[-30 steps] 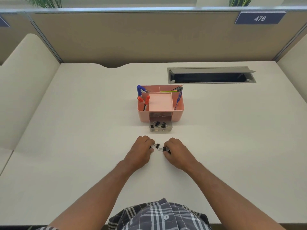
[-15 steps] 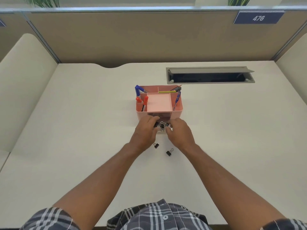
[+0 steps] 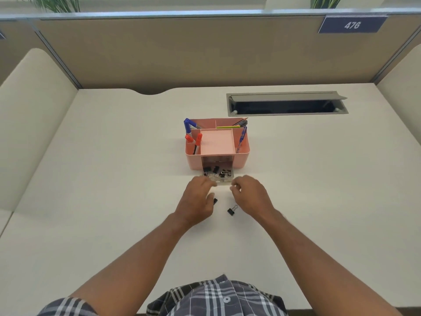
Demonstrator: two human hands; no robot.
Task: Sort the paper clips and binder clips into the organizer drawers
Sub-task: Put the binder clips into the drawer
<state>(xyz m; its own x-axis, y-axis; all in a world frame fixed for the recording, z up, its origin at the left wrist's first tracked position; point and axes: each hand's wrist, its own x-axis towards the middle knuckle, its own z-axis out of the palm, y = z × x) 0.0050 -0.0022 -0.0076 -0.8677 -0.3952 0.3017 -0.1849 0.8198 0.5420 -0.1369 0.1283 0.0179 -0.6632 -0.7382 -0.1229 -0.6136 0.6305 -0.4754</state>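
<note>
Loose binder clip [image 3: 232, 210] lies on the desk [image 3: 114, 179] between the two hands, nearer the right wrist; black body toward the near-left, wire handles toward the far-right, so its long axis runs diagonally; small, black, silver wire loops; second binder clip [image 3: 215, 201] just beside the left hand's thumb, mostly hidden, orientation not readable; clear drawer [image 3: 218, 177] pulled out from the front of the pink organizer [image 3: 241, 161], holding a jumble of black binder clips [image 3: 216, 172]; drawer's near edge sits just in front of both hands' fingertips; left hand [image 3: 198, 199] palm down, fingers loosely curled, nothing visible in them; right hand [image 3: 249, 195] palm down, fingers curled inward near the drawer's right corner, nothing visible in them either; contact with the drawer front can't be told; organizer top compartments hold blue and red markers [image 3: 193, 139] on the left, pens [image 3: 241, 139] on the right; grey cable hatch [image 3: 287, 103] open further back; partition sign [image 3: 352, 25] reads 476
</note>
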